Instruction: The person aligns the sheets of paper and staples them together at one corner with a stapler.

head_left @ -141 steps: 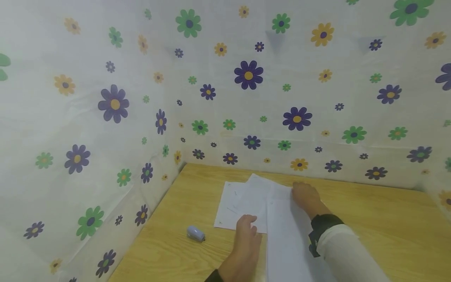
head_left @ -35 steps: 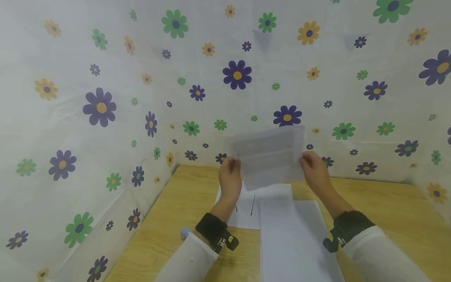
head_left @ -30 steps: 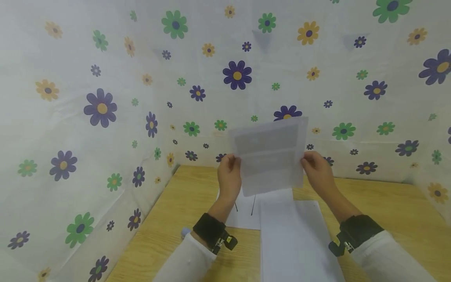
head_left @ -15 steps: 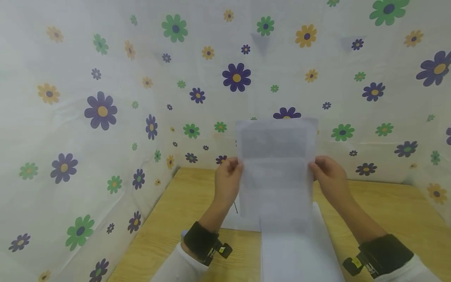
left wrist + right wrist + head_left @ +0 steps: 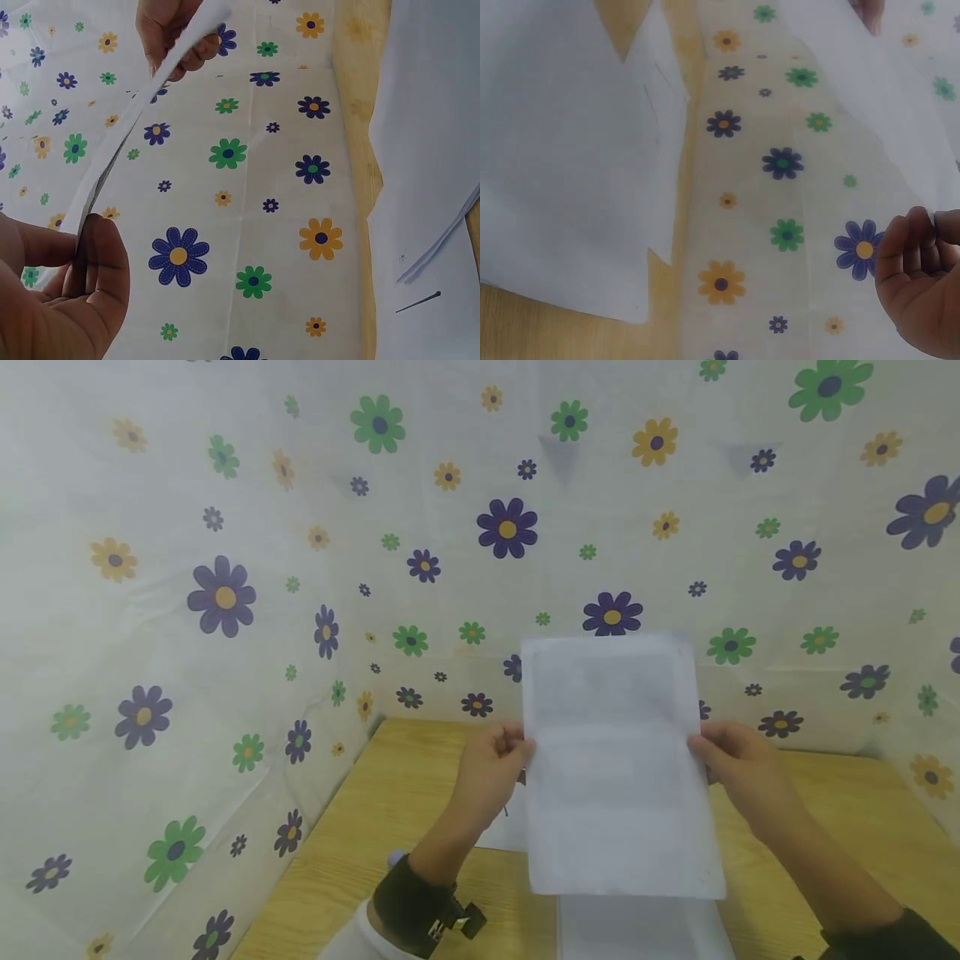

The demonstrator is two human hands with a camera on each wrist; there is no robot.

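Observation:
Both hands hold up a white sheet of paper, its face toward the head camera, above the table. My left hand pinches its left edge between thumb and fingers; my right hand pinches the right edge. From the left wrist the raised paper shows nearly edge-on, with the left hand at its near side. The right wrist view has the right hand gripping the paper's edge. Below lies a white paper stack, partly covered by the raised sheet.
Another white paper with dark marks lies farther left on the wooden table, mostly hidden. A bluish-grey small object peeks out beside the left wrist. Flower-patterned white sheeting walls the table at the back and left.
Earlier the hands were at the papers on the table. The sheet then came up between both hands, and over the last second it has moved lower and nearer, covering more of the stack.

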